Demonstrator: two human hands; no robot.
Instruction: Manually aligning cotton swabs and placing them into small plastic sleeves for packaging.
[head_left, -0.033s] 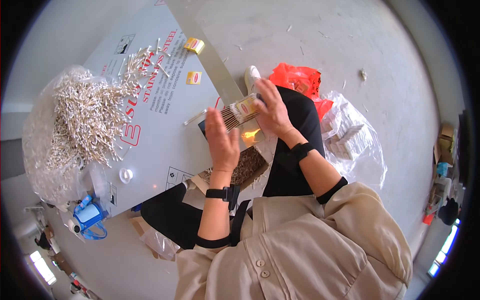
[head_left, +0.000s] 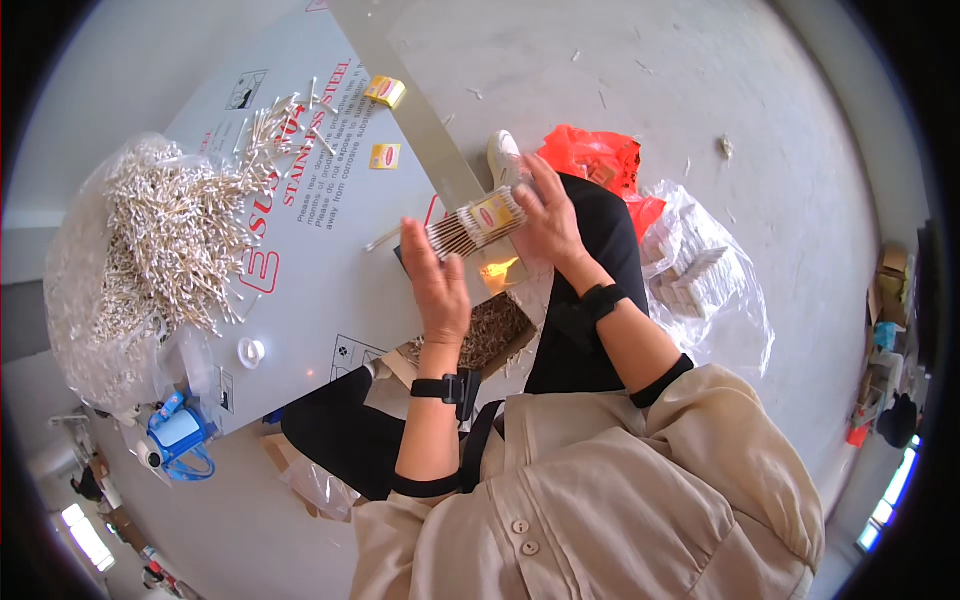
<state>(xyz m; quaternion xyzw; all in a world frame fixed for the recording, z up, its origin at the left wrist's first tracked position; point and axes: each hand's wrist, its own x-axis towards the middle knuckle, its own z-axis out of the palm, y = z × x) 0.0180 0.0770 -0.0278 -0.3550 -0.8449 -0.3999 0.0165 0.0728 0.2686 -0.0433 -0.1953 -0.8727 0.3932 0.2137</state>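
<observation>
A bundle of thin white-tipped sticks point(head_left: 470, 226), wrapped with a yellow and red paper band, hangs level above my lap. My right hand point(head_left: 548, 218) grips its right end. My left hand point(head_left: 437, 287) is flat, fingers straight, with the palm against the bundle's left end. Under the hands an open cardboard box point(head_left: 487, 335) of loose sticks rests on my lap. Both wrists wear black bands.
A grey printed sheet point(head_left: 330, 290) carries a clear bag heaped with sticks point(head_left: 165, 240), loose sticks point(head_left: 280, 115), two small yellow labels point(head_left: 385, 91), and a white cap point(head_left: 251, 351). A red bag point(head_left: 598, 158) and a clear bag of packed bundles point(head_left: 700, 275) lie on the floor at right. A blue tool point(head_left: 176, 436) sits at lower left.
</observation>
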